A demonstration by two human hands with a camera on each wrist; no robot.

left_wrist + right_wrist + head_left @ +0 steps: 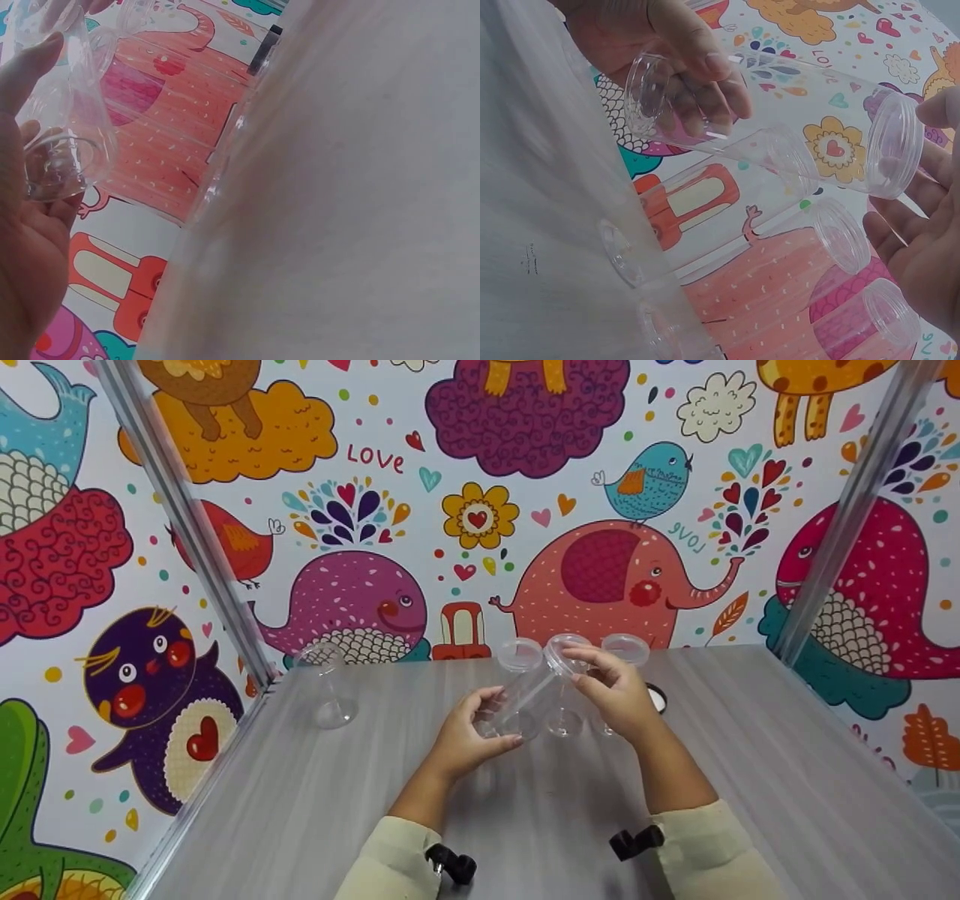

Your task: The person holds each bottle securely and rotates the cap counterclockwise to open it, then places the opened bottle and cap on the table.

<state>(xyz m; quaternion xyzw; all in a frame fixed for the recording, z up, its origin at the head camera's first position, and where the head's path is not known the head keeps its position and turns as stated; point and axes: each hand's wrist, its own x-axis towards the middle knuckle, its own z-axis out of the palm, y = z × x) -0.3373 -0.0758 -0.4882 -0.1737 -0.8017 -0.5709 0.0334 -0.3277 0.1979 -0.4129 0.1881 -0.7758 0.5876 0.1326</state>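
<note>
Tilted above the table, a clear plastic cylindrical jar (531,694) is held between both hands. My left hand (466,735) grips it near its base, thumb on one side and fingers on the other, as the left wrist view also shows. At the raised end, my right hand (613,690) pinches the ridged clear rim (896,144) between thumb and fingers. Whether that rim is a separate lid I cannot tell. Just behind the hands, three similar clear jars (844,234) stand upright in a row, partly hidden in the head view.
Another clear jar (328,690) stands apart on the left of the grey wood-grain table (360,780). A black-rimmed round thing with a white middle (658,699) shows partly behind my right hand. Cartoon-printed panels (465,570) and metal posts (832,510) enclose the table's back and sides.
</note>
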